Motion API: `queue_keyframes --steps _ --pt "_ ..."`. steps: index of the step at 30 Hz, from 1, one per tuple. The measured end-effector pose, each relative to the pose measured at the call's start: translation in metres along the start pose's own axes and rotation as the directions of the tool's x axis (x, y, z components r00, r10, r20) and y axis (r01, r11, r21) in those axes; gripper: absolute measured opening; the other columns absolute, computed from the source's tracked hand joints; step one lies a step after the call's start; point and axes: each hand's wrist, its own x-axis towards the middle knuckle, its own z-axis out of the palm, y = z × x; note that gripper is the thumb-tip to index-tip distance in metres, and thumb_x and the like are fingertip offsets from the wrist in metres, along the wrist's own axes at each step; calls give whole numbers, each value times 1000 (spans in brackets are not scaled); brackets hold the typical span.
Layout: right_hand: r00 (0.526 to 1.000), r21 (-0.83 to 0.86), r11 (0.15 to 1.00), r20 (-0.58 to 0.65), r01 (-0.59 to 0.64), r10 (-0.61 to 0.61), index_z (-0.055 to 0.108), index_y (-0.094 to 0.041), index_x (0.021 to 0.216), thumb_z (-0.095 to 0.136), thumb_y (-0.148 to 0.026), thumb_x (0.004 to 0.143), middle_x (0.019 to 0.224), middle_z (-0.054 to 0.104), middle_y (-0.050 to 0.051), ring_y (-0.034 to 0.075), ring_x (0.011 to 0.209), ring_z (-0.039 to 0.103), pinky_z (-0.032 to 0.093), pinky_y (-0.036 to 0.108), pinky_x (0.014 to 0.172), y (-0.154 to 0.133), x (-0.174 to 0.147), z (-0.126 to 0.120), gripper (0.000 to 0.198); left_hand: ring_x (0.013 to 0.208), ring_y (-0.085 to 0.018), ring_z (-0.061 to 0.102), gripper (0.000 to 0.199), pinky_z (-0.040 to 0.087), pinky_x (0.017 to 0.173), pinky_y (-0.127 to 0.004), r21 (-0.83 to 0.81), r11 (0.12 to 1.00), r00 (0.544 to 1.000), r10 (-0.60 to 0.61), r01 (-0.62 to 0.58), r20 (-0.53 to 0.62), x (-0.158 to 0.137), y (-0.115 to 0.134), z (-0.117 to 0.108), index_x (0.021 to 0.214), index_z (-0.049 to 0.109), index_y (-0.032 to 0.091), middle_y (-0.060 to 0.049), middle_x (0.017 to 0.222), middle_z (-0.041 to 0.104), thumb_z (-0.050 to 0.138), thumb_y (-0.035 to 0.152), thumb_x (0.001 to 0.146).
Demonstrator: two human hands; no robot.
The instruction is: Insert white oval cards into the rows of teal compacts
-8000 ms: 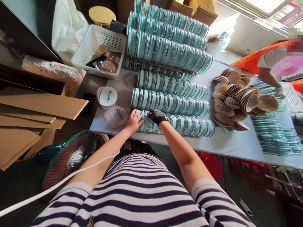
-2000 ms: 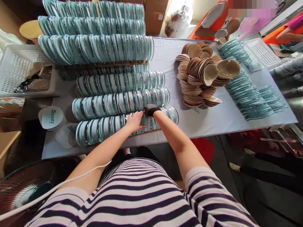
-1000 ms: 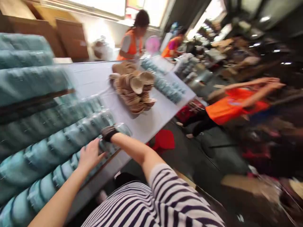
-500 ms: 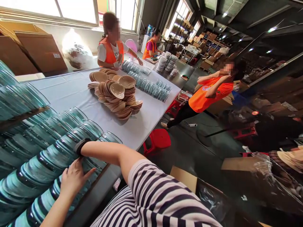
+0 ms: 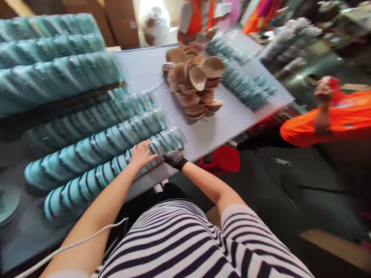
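Observation:
Teal glossy dishes stand on edge in long rows on a board; the nearest row [image 5: 92, 181] runs along the table's front edge. On top of that row rests my left hand [image 5: 142, 154], bare, its thumb spread away from the fingers. My right hand [image 5: 174, 158], in a dark striped glove, is against the near side of the same row, close to its right end. Its fingertips are blurred and partly hidden, so its grip does not show. Another row [image 5: 130, 127] of the same dishes lies just behind.
More teal rows [image 5: 58, 77] are piled at left. Brown spoon-shaped dishes [image 5: 197, 77] are heaped on the white-covered table [image 5: 214, 135]. Further teal dishes [image 5: 246, 85] stand beyond. A red stool [image 5: 226, 160] is beside the table. People in orange stand across and at right. A white cable [image 5: 75, 244] crosses my left arm.
The view has swung left and down, with blur. My right hand, formerly hidden behind the dishes, now shows at the front row's near side. My left hand stays on the dishes, thumb apart.

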Motion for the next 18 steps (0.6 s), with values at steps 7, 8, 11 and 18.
queue_keyframes --steps 7,8,11,18 --pt "950 141 940 23 -311 311 62 -25 128 44 -36 97 120 69 8 23 105 66 49 29 84 6 12 91 37 142 -31 33 78 21 116 -54 -47 998 999 -38 39 11 0 -2 -1 145 36 16 -18 153 38 60 57 83" --pt "947 147 936 19 -319 319 63 -24 128 44 -36 98 120 69 9 23 105 66 49 29 84 6 9 93 38 142 -31 32 78 21 116 -54 -51 998 999 -33 34 10 -1 -2 -1 145 36 17 -18 154 38 60 57 83" --pt "939 159 930 -45 -332 342 66 -18 123 36 -37 101 120 68 13 23 108 65 47 28 87 14 -4 78 41 143 -32 31 79 19 117 -56 -48 998 999 -39 40 23 -3 -1 -1 147 34 17 -18 154 37 60 56 83" --pt "905 -28 924 -217 -380 366 63 -17 122 40 -32 100 123 64 13 22 109 61 48 31 89 41 36 -63 35 148 -33 20 84 15 117 -59 3 999 999 37 -37 -20 26 27 -7 154 24 16 -17 160 27 54 55 86"
